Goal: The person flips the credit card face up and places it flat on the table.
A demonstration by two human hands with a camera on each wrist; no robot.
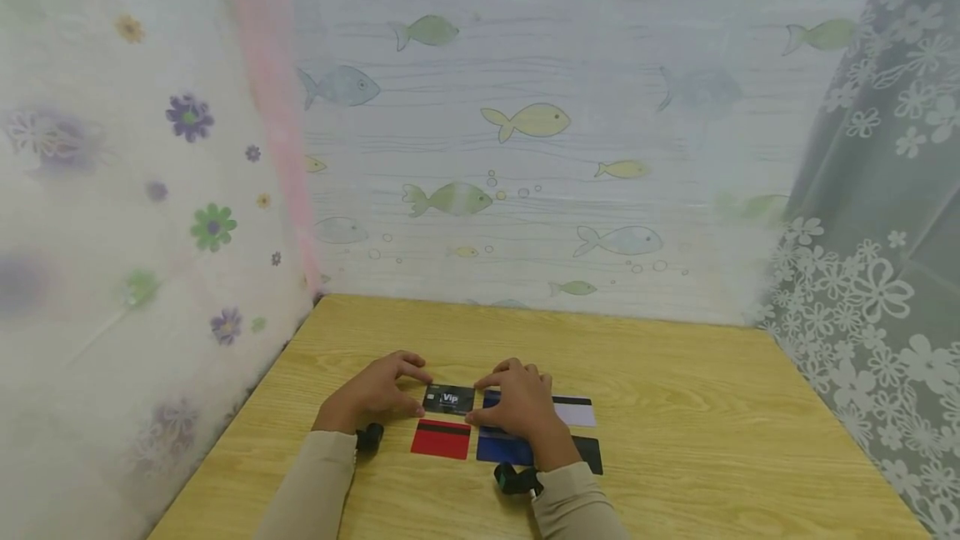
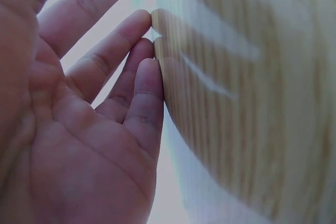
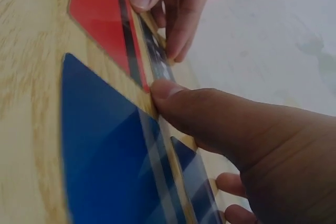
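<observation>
A black card marked "Vip" (image 1: 450,400) lies flat on the table between both hands. At its left end, the thumb and forefinger of my left hand (image 1: 372,390) are spread toward the two corners. My right hand (image 1: 522,402) reaches over from the other side, with thumb and forefinger at the card's right corners. The right wrist view shows that thumb (image 3: 170,90) stretched out beside the card. In the left wrist view the left hand (image 2: 100,114) has loosely bent fingers, tips down on the wood. Just below the Vip card is a red card (image 1: 441,442) with a dark stripe.
Under and beside the right hand lie a blue card (image 1: 501,450), a second, partly hidden blue card (image 1: 491,398), a white card (image 1: 576,413) with a black stripe and a dark card (image 1: 591,455). Fish-patterned and flowered curtains hang around the wooden table (image 1: 697,423).
</observation>
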